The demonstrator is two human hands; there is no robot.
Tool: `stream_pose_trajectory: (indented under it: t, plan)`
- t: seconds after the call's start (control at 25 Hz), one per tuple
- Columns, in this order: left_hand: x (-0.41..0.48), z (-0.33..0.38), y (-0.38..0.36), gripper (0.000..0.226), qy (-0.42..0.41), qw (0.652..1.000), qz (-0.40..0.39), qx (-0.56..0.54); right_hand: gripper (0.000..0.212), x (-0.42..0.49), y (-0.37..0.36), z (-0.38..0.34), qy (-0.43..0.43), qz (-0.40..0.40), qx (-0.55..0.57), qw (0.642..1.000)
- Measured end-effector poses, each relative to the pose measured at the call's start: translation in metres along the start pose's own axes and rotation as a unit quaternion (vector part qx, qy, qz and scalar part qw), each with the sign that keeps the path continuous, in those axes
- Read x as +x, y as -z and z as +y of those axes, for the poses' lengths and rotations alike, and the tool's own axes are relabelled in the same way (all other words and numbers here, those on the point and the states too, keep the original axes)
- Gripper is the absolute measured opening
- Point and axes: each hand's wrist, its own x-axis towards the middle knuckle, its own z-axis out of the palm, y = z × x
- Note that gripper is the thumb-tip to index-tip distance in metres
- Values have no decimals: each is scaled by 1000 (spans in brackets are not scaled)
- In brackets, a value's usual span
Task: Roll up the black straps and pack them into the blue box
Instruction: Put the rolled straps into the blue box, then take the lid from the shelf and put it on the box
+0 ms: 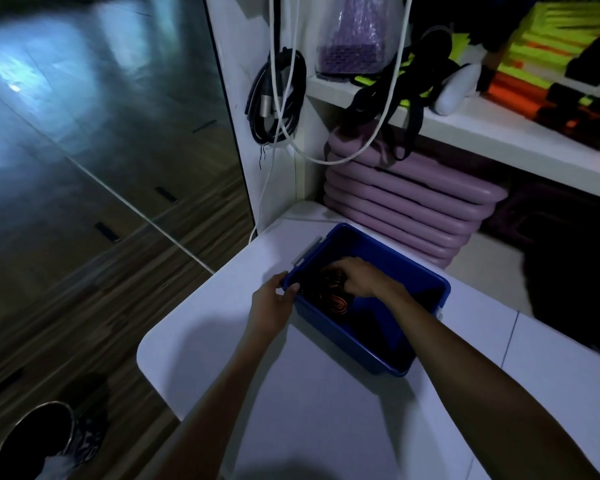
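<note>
Black straps (329, 289), rolled into coils with an orange edge showing, lay in the far left end of the blue box (357, 344), which stood on the white counter (309, 410). The right hand (357, 277) reached down inside the box, fingers curled onto the top of one coil, though whether it truly gripped the coil could not be told. The left hand (272, 301) pinched the box's near left corner rim between thumb and fingers. More black straps hung from the shelf (482, 129) above stacked purple mats (402, 199).
</note>
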Motion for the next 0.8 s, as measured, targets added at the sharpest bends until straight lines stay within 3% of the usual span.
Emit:
stream_pose_trajectory:
  t: [0.12, 0.36, 0.56, 0.8]
  plan:
    - [-1, 1, -2, 31, -1, 1000, 3, 1, 58, -4, -3, 3, -38, -7, 165, 986]
    - [-2, 1, -2, 33, 4, 1000, -1, -10, 54, -18, -17, 19, -65, 19, 359, 931]
    - [0, 2, -2, 34, 6, 1000, 1, -9, 36, -15, -38, 7, -65, 103, 328, 937]
    - [-4, 6, 0, 32, 1, 1000, -2, -8, 39, -26, -37, 9, -62, 95, 366, 924]
